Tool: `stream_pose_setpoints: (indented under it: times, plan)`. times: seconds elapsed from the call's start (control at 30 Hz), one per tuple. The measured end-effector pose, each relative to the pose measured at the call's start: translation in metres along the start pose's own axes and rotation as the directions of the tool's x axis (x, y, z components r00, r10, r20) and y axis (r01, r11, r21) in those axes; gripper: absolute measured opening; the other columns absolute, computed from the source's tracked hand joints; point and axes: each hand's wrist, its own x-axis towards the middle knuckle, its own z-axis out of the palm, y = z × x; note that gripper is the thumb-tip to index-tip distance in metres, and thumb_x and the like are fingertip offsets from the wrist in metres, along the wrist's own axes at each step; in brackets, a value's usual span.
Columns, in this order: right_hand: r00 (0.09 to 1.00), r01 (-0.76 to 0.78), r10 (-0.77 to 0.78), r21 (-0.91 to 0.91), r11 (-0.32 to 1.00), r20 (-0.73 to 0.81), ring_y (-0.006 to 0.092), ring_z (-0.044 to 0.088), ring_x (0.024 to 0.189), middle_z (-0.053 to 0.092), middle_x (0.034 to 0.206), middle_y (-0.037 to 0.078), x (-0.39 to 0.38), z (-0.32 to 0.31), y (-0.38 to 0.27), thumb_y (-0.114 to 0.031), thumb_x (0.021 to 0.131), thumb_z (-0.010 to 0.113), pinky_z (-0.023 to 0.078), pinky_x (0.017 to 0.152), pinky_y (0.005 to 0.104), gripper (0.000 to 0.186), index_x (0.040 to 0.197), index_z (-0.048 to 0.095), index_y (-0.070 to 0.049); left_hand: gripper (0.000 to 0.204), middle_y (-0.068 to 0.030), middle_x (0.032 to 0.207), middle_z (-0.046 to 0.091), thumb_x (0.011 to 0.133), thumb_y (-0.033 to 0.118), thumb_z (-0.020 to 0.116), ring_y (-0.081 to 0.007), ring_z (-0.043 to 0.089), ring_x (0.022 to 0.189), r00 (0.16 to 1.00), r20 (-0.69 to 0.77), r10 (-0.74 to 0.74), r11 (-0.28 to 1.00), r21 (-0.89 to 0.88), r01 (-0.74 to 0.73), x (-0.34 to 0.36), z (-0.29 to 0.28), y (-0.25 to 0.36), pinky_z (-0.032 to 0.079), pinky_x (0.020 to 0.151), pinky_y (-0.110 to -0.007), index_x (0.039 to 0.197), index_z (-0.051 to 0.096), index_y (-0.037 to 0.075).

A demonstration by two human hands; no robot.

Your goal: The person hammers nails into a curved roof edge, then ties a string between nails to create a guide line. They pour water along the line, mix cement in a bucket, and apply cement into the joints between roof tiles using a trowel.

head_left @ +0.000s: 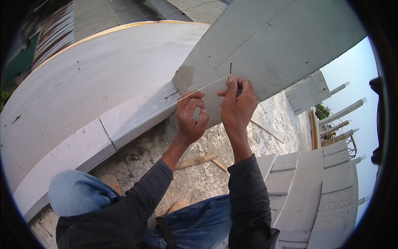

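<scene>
A thin white string (211, 84) stretches from the lower left, along the light block wall, up to a dark nail (231, 67) sticking out of the grey concrete column (265, 50). My right hand (239, 101) pinches the string between thumb and index finger, right at the foot of this nail. Lower and to the left, my left hand (191, 118) has its fingers curled, with the string crossing the index finger; its fingertips are partly hidden. A second bent nail (171, 95) juts out by the column's lower left corner. A loose bit of string hangs beside my left wrist.
The pale block ledge (103, 128) runs along my left, with roofs beyond it. Wooden strips (197, 161) lie on the rough floor (199, 176) near my feet. Stacked grey blocks (306, 186) stand at the right, with bare columns and scaffolding behind.
</scene>
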Motion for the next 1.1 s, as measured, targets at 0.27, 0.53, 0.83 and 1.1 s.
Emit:
stream_pose_setpoints:
  times: [0.27,0.53,0.83,1.1]
  plan:
    - [0.997,0.029,-0.022,-0.091,0.995,0.073,0.0204,0.077,0.066,0.074,0.079,0.011,0.001,0.009,0.006,-0.016,0.109,0.065,0.057,0.062,0.0328,0.021,0.101,0.067,0.004,0.032,-0.0003,0.094,0.072,0.104,0.029,0.077,-0.0075,0.061,0.088,0.858,0.299,-0.418,0.812,-0.300,0.501,0.095,0.005,-0.023,0.053,0.082,-0.025,0.114,0.077,-0.002]
    - [0.992,0.055,-0.040,-0.124,0.991,0.123,0.0182,0.080,0.073,0.079,0.089,0.013,-0.001,0.010,0.014,-0.018,0.109,0.066,0.058,0.059,0.0290,0.023,0.107,0.071,0.005,0.022,-0.0033,0.094,0.077,0.099,0.020,0.082,-0.0104,0.069,0.087,0.763,0.526,-0.375,0.750,-0.312,0.583,0.106,0.014,-0.021,0.057,0.081,-0.027,0.109,0.083,0.001]
    - [0.976,0.211,-0.200,-0.169,0.963,0.080,0.0207,0.078,0.071,0.077,0.085,0.014,-0.001,0.008,0.021,-0.013,0.108,0.066,0.059,0.065,0.0331,0.017,0.106,0.070,0.003,0.017,-0.0092,0.098,0.079,0.097,0.015,0.082,-0.0150,0.074,0.091,0.820,0.535,-0.202,0.867,-0.292,0.404,0.110,0.007,-0.024,0.063,0.082,-0.030,0.108,0.084,0.003]
    - [0.998,0.035,-0.028,-0.112,0.993,0.062,0.0215,0.076,0.063,0.076,0.081,0.014,0.000,0.007,0.017,-0.014,0.109,0.063,0.057,0.059,0.0338,0.019,0.102,0.068,0.003,0.042,-0.0170,0.123,0.077,0.103,0.014,0.073,-0.0218,0.075,0.110,0.801,0.510,-0.315,0.598,-0.549,0.585,0.085,0.011,-0.029,0.062,0.100,-0.035,0.141,0.066,-0.001]
